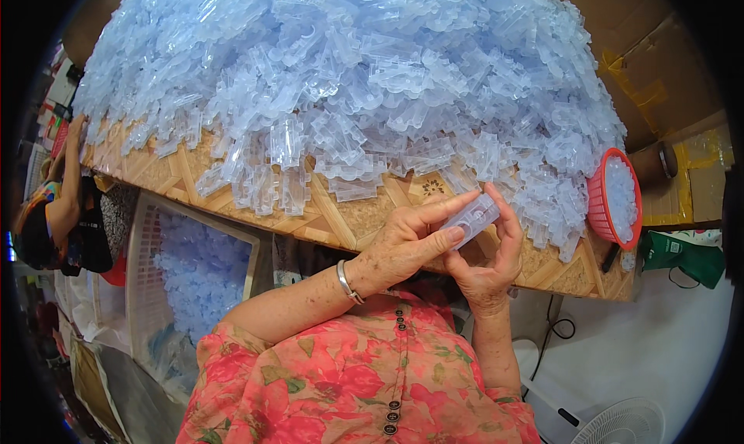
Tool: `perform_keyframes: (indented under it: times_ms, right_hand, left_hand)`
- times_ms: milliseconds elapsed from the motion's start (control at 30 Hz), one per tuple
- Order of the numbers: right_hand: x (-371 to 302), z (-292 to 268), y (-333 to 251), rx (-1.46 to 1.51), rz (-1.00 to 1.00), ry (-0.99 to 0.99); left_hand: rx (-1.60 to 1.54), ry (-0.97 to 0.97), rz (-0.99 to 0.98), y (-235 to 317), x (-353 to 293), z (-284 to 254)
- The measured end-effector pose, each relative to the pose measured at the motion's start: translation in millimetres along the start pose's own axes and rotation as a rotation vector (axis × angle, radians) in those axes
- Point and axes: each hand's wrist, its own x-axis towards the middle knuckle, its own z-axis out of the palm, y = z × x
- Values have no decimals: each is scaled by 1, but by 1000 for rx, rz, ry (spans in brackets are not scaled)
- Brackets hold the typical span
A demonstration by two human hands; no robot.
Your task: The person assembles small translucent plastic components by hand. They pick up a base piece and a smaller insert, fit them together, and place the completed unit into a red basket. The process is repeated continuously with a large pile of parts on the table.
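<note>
A clear, bluish plastic piece (pixel 476 218), oblong with rounded shapes along it, is held up over the near table edge. My left hand (pixel 404 239), with a silver bangle at the wrist, pinches its near end between thumb and fingers. Around its other side curl the fingers of my right hand (pixel 496 262), the index fingertip at its far end. Just beyond both hands, loose pieces of the same clear plastic (pixel 349 146) spread out from a large heap (pixel 372 56) that covers most of the table.
The wood-patterned tabletop (pixel 329 211) shows along its near edge. At the right stands a red basket (pixel 597 204) of clear pieces, near a green bag (pixel 682 258). A white crate (pixel 143 273) of pieces sits lower left, a fan (pixel 624 422) lower right. Another person (pixel 62 204) is at far left.
</note>
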Motion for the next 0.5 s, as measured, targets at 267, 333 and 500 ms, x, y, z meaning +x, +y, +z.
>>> perform_keyframes:
  times_ms: [267,333,500]
  right_hand:
    - [-2,-2,3,0,-82,-24]
    - [1,-4,2,-80,-121,-11]
    - [1,-1,1,80,20,24]
  left_hand:
    - [240,-77,123,10,2,-6]
    - [295,-100,145,10,3,-7]
    - [243,-137,170,4,4,-9]
